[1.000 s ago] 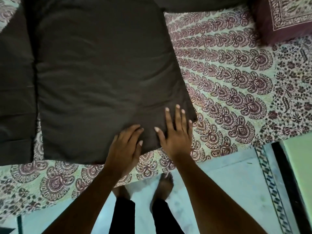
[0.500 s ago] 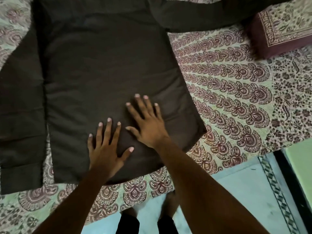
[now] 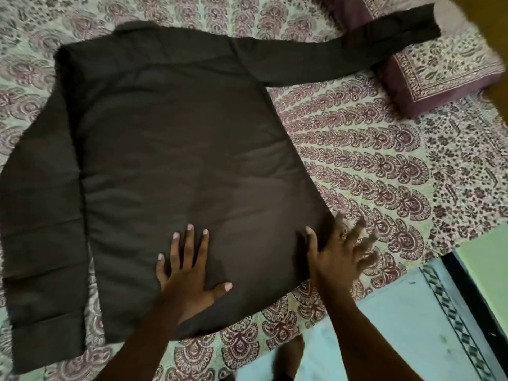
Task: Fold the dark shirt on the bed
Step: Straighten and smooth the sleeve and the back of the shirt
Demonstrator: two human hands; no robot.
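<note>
The dark shirt (image 3: 176, 149) lies spread flat on the bed, collar away from me, its back facing up. One sleeve runs down the left side, the other stretches toward the upper right over a pillow. My left hand (image 3: 189, 273) presses flat on the lower hem area with fingers spread. At the shirt's lower right edge my right hand (image 3: 339, 251) has its fingers spread and blurred, its thumb on the fabric and the other fingers over the bedsheet.
The patterned bedsheet (image 3: 384, 166) covers the bed. A maroon-bordered pillow (image 3: 434, 70) lies at the upper right, under the sleeve end. The light floor (image 3: 384, 325) and my feet show below the bed's near edge.
The view has pulled back and shows the whole shirt. My right hand has slid from the shirt's middle out to its lower right edge. My left hand still lies flat near the hem.
</note>
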